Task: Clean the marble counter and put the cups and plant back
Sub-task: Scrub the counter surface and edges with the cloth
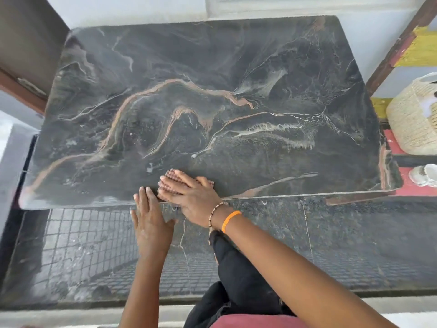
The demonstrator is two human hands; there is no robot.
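Right hand (189, 195) flat, fingers spread on cloth (173, 179) at counter (212, 91) six o'clock; left hand (149, 223) open, cupped below edge. Risk: crumbs missing palm.

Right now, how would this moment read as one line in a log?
step: wiping | right hand: flat on cloth at counter near edge | left hand: open below edge | cups: off counter, right

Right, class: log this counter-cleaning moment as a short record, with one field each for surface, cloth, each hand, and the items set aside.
surface: dark veined marble counter, nothing on it but the cloth
cloth: pinkish cloth at the near edge
right hand: right hand pressed flat on the cloth
left hand: left hand open, cupped below the near edge
set aside: woven basket and white cups to the right, off the counter
plant: not in view
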